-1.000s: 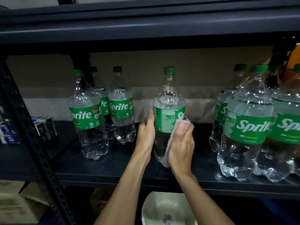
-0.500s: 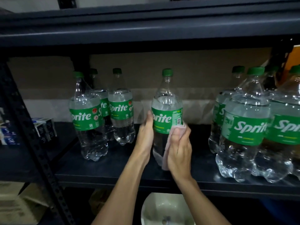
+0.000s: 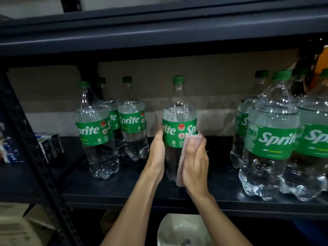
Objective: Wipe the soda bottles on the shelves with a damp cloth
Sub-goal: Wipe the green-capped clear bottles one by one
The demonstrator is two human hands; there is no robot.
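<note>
Clear plastic soda bottle [image 3: 179, 119], green label and cap: upright on dark metal shelf [image 3: 124, 190], between the two sets of fingers. Left hand [image 3: 157, 153] clasps its left flank, fingers curled round the back, tips hidden behind the bottle. Right hand [image 3: 195, 162] grips pale pink cloth [image 3: 192, 139], fingers bent over it, pressing it to the right flank at the label's lower edge; cloth tail hangs under the palm.

Change: label has swung round. A second ago mostly blank green faced out, then the full word, now "rite" plus a fresh "Sp". Hands roughly where they were. Reading: bottle is being turned against a near-stationary cloth, so the wipe works round the girth; neck and cap probably still to do.

Outward: three matching bottles [image 3: 94, 132] left of the left fingers, crowded bottle cluster [image 3: 271, 139] right of the right fingers, both apart from the hands. White bowl [image 3: 170, 228] below the wrists, cut by the frame edge, contents unclear. Small boxes [image 3: 50, 146] far left, blurred. Cloth's dampness not discernible
</note>
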